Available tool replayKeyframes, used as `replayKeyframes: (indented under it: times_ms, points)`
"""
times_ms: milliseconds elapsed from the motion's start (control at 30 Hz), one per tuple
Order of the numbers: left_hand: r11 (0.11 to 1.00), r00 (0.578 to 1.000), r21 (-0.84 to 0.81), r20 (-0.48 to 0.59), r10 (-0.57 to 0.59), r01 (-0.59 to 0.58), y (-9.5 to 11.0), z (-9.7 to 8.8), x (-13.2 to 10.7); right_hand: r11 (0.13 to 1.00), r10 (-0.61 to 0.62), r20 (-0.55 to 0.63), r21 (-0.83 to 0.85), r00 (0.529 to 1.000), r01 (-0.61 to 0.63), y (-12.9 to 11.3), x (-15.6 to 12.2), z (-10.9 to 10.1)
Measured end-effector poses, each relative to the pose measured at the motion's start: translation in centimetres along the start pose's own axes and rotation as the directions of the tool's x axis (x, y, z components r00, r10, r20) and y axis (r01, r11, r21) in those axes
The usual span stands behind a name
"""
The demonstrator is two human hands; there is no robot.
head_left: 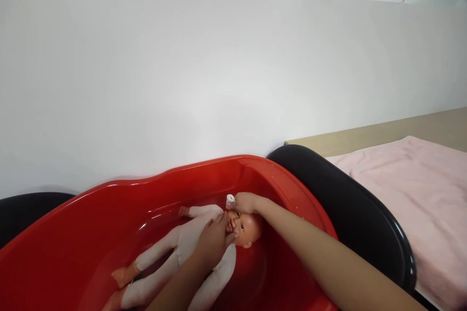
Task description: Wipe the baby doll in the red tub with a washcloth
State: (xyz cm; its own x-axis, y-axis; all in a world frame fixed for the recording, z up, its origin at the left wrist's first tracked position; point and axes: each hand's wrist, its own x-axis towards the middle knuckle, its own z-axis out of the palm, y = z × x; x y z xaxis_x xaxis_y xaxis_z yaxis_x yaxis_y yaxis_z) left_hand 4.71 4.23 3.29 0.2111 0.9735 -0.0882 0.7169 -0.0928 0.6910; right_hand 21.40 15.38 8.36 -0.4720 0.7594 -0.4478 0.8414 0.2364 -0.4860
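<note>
A baby doll with a white cloth body lies on its back inside a red baby bathtub, head to the right and feet toward the lower left. My left hand grips the doll at the neck and chin, its thumb along the cheek. At the side of the doll's head, my right hand is closed on a small white cloth, of which only a bunched end sticks out. My right fingers are partly hidden behind the hand and partly cover the doll's face.
Black rounded panels flank the tub at both ends. To the right, a pink blanket covers a surface with a wooden edge. A plain white partition rises directly behind the tub.
</note>
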Motion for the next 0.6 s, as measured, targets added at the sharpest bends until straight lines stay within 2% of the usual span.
replayKeyframes:
  times_ms: [100,200,367,533,600]
  points:
    - [0.999,0.999,0.028,0.011,0.031,-0.032,0.0,-0.1,0.0,0.999,-0.040,0.008,0.017,0.999,0.040,-0.5,-0.3,-0.2]
    - [0.999,0.999,0.040,0.026,0.022,-0.023,0.1,0.0,0.0,1.000,-0.003,-0.015,-0.023,1.000,0.002,-1.0,-0.7,-0.5]
    - [0.998,0.999,0.050,-0.018,0.048,-0.047,-0.1,0.3,0.0,0.998,-0.049,-0.014,-0.046,0.999,0.048,-2.0,-1.6,-1.2]
    - [0.996,0.999,0.093,0.040,-0.002,-0.001,0.4,0.0,-0.1,0.979,0.050,-0.099,-0.193,0.994,-0.069,-1.7,-2.0,-2.8]
    - [0.996,0.998,0.090,0.061,-0.022,0.016,0.6,-0.2,-0.1,0.968,0.093,-0.067,-0.227,0.993,-0.106,-1.3,-2.3,-3.4]
